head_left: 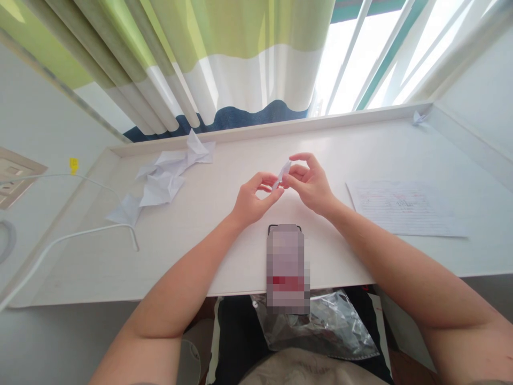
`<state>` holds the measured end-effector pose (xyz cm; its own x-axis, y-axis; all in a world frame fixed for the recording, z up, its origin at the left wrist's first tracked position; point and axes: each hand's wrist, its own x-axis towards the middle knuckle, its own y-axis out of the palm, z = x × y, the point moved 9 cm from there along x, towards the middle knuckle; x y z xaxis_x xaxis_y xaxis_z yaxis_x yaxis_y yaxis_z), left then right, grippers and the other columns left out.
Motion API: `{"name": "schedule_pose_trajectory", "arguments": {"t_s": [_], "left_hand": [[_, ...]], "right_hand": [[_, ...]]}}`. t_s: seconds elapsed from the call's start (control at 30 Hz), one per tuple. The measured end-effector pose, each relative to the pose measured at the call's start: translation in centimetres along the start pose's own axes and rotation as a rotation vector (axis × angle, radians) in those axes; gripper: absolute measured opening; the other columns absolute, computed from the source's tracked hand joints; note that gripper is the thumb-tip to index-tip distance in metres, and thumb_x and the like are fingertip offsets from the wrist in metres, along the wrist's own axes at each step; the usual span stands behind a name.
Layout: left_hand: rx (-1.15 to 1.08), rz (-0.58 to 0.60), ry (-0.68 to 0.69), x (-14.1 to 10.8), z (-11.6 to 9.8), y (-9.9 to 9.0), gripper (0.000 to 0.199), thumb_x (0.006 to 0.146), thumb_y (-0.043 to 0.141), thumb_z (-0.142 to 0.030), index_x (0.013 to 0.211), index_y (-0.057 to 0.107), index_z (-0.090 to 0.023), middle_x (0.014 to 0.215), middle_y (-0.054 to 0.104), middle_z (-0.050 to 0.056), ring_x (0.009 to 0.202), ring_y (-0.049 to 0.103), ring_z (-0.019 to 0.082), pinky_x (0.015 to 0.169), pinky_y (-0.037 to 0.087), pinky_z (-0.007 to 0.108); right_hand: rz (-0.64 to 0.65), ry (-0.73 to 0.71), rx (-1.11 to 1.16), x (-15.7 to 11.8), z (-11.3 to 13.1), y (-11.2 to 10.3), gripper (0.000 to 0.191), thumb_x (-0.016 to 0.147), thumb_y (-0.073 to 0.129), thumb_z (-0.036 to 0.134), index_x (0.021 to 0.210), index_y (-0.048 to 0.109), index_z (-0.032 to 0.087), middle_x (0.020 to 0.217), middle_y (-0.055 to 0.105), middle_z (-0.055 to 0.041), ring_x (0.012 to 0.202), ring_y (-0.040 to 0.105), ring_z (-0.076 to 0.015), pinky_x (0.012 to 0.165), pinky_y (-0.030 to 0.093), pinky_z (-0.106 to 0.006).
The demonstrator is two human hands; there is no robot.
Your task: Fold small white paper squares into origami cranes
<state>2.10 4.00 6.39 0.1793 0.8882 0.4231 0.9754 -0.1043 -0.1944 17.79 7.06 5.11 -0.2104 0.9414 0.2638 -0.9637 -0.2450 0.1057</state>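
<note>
A small folded piece of white paper (285, 170) is held above the white desk between my two hands. My left hand (256, 198) pinches its lower left end between thumb and fingers. On the other side, my right hand (310, 184) grips the upper right part, the index finger at its top tip and the thumb lower down. The paper stands tilted, and the fingers cover part of its folds. Below the hands, near the desk's front edge, lies a phone (286, 256) whose screen is blurred out.
Several folded white papers (162, 184) lie at the left back. A lined, written sheet (406, 208) rests at the right, and a small folded paper (419, 118) sits in the far right corner. White cables (88, 232) cross the left side. A clear plastic bag (320, 326) covers my lap.
</note>
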Motion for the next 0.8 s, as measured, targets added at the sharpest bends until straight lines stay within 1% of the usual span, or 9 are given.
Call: {"name": "schedule_pose_trajectory", "arguments": {"t_s": [0.1,0.2,0.27,0.33,0.4,0.47,0.6,0.7,0.8], "left_hand": [[-0.075,-0.013,-0.063,0.1,0.7,-0.2,0.024,0.102,0.072,-0.045,0.11,0.072,-0.022,0.105,0.081,0.006,0.098,0.08,0.019,0.09,0.062,0.035],[-0.112,-0.037,-0.113,0.3,1.5,-0.4,0.029,0.099,0.076,-0.05,0.103,0.075,-0.021,0.101,0.083,0.006,0.093,0.079,0.018,0.086,0.061,0.033],[-0.113,-0.042,-0.134,0.4,1.9,-0.4,0.03,0.093,0.083,-0.05,0.098,0.078,-0.021,0.099,0.083,0.005,0.089,0.077,0.018,0.082,0.061,0.032],[-0.099,-0.057,-0.15,0.4,2.2,-0.5,0.029,0.09,0.087,-0.049,0.097,0.08,-0.021,0.099,0.083,0.005,0.089,0.077,0.018,0.082,0.061,0.031],[-0.07,-0.074,-0.16,0.4,2.3,-0.7,0.028,0.089,0.087,-0.048,0.097,0.082,-0.022,0.101,0.084,0.005,0.092,0.077,0.019,0.083,0.061,0.032],[-0.05,-0.082,-0.168,0.4,2.4,-0.8,0.026,0.089,0.088,-0.047,0.097,0.084,-0.022,0.102,0.085,0.006,0.095,0.078,0.019,0.085,0.061,0.032],[-0.045,-0.097,-0.182,0.4,2.4,-1.0,0.026,0.087,0.09,-0.046,0.095,0.085,-0.021,0.101,0.085,0.006,0.093,0.078,0.019,0.084,0.061,0.032],[-0.029,-0.105,-0.179,0.3,2.2,-1.0,0.023,0.089,0.088,-0.043,0.095,0.085,-0.021,0.099,0.085,0.006,0.09,0.078,0.019,0.084,0.061,0.033],[-0.002,-0.111,-0.17,0.3,1.8,-0.9,0.021,0.092,0.085,-0.042,0.097,0.085,-0.021,0.095,0.085,0.005,0.087,0.078,0.018,0.084,0.062,0.033]], "right_hand": [[0.0,-0.025,0.028,0.0,0.1,0.2,0.059,0.082,0.092,0.056,0.109,0.046,0.031,0.089,0.074,0.0049,0.074,0.073,-0.0158,0.079,0.064,-0.039],[-0.016,-0.044,0.011,0.0,0.1,0.1,0.056,0.081,0.094,0.055,0.105,0.049,0.031,0.089,0.074,0.004,0.08,0.075,-0.0186,0.083,0.064,-0.043],[-0.03,-0.081,-0.093,0.0,0.4,0.0,0.045,0.083,0.091,0.055,0.098,0.057,0.029,0.092,0.074,0.0011,0.088,0.076,-0.0214,0.087,0.064,-0.046],[-0.046,-0.15,-0.26,-0.2,1.1,-0.1,0.032,0.087,0.088,0.05,0.09,0.066,0.027,0.096,0.075,-0.0019,0.097,0.074,-0.0237,0.091,0.062,-0.048],[-0.044,-0.217,-0.399,-0.4,1.9,0.1,0.021,0.09,0.084,0.043,0.086,0.072,0.027,0.096,0.075,-0.0031,0.098,0.073,-0.0241,0.091,0.062,-0.048],[-0.023,-0.248,-0.451,-0.7,2.4,0.5,0.014,0.092,0.08,0.039,0.086,0.075,0.027,0.095,0.075,-0.0031,0.094,0.072,-0.0231,0.087,0.062,-0.045],[0.0,-0.204,-0.405,-0.7,2.1,0.8,0.021,0.095,0.076,0.045,0.086,0.075,0.025,0.094,0.078,-0.0037,0.093,0.074,-0.0222,0.087,0.064,-0.043],[-0.035,-0.155,-0.353,-0.5,1.5,0.3,0.028,0.093,0.079,0.051,0.087,0.074,0.024,0.091,0.079,-0.0033,0.089,0.074,-0.0221,0.087,0.066,-0.045],[-0.075,-0.142,-0.334,-0.4,1.3,0.0,0.028,0.09,0.082,0.05,0.086,0.073,0.024,0.087,0.079,-0.0028,0.086,0.075,-0.0217,0.089,0.067,-0.048]]}}
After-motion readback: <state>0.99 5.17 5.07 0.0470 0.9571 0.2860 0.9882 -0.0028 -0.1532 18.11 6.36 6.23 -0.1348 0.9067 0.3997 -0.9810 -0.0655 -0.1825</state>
